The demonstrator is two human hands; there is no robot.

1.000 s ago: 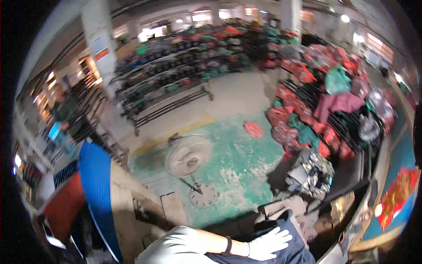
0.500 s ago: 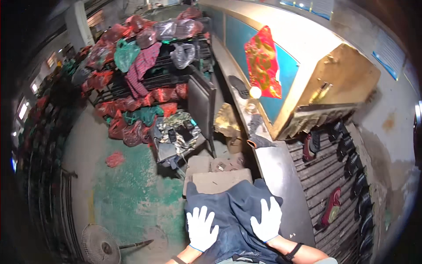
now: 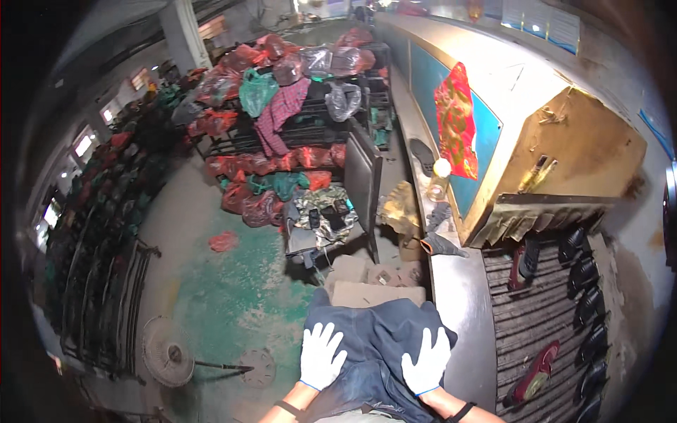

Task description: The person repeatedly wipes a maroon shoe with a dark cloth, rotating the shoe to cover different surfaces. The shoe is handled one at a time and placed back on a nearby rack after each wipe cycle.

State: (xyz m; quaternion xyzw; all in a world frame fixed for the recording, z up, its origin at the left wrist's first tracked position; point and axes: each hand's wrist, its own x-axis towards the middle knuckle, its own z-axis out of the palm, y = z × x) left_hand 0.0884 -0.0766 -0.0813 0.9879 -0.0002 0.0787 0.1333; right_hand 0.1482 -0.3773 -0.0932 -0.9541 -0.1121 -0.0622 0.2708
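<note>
My left hand (image 3: 321, 357), in a white glove, lies flat with fingers spread on my left thigh. On the other thigh rests my right hand (image 3: 427, 362), gloved the same way, its fingers apart. Neither hand holds anything. Under both is the dark blue cloth of my trousers (image 3: 374, 324). Just beyond my knees sits a cardboard box (image 3: 377, 294). To the right of my right hand runs a metal ledge (image 3: 457, 310), and a dark shoe upper (image 3: 441, 244) lies farther up it.
Right of the ledge, a slatted conveyor (image 3: 508, 324) carries a maroon shoe (image 3: 534, 375) and several black ones, leading under a wooden hood (image 3: 564, 155). A fan (image 3: 168, 350) stands at left. Ahead are a chair (image 3: 363, 183) and racks with red bags (image 3: 261, 208).
The view has turned left and slightly up, so the surroundings sit farther right and lower. On the conveyor the maroon shoe appears nearer. Both hands stay on my thighs.
</note>
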